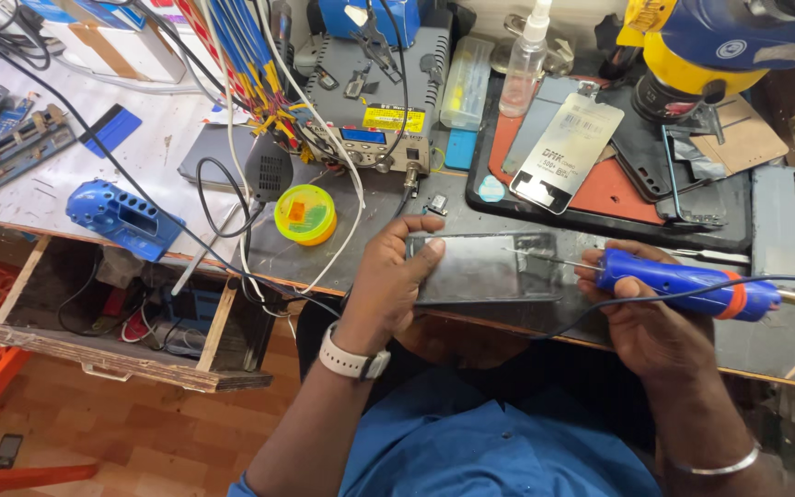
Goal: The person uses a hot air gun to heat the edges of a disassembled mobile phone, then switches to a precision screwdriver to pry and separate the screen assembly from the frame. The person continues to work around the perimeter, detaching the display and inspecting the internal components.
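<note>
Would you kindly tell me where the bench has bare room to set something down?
Bare white top lies between the blue holder and grey clamp. A grey strip shows right of the blue tool. The black mat and cables are crowded.
</note>
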A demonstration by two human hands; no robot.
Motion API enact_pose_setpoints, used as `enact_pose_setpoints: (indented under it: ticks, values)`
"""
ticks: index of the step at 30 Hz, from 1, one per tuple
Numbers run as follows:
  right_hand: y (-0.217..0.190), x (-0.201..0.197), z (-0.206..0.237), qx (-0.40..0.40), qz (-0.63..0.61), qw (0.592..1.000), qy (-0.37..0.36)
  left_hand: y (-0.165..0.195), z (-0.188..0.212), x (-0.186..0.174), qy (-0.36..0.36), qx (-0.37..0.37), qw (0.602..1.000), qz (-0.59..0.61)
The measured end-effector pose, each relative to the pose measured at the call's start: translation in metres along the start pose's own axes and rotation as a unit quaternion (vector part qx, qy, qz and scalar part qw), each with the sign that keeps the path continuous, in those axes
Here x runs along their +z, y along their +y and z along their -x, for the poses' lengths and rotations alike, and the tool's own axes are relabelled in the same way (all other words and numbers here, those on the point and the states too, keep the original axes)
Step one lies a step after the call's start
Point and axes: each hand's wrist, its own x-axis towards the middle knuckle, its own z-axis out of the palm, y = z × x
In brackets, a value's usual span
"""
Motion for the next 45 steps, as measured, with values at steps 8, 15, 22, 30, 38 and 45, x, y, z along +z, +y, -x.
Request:
enact_pose_setpoints:
  ticks: [8, 15, 22, 30, 38, 45]
  values:
    - [-0.01, -0.017, 0.007, -0.061, 0.044, 0.997, 0.028, 0.001, -0.016, 0.005, 0.001, 0.011, 0.996, -0.093]
    - [-0.013, -0.023, 0.011, -0.062, 0.068, 0.996, 0.022, 0.006, -0.005, 0.015, -0.016, 0.008, 0.982, -0.189]
    - [-0.014, -0.022, 0.013, -0.059, 0.064, 0.996, 0.015, 0.007, -0.001, 0.019, -0.032, 0.015, 0.984, -0.177]
    - [-0.018, -0.022, 0.017, -0.051, 0.051, 0.997, 0.024, 0.008, 0.002, 0.017, -0.048, -0.008, 0.992, -0.12]
    - [-0.022, -0.02, 0.023, -0.04, 0.056, 0.997, 0.043, 0.01, 0.009, 0.022, -0.052, -0.042, 0.996, -0.059]
    - [-0.024, -0.018, 0.023, -0.037, 0.049, 0.997, 0.037, 0.012, 0.012, 0.021, -0.05, -0.037, 0.994, -0.088]
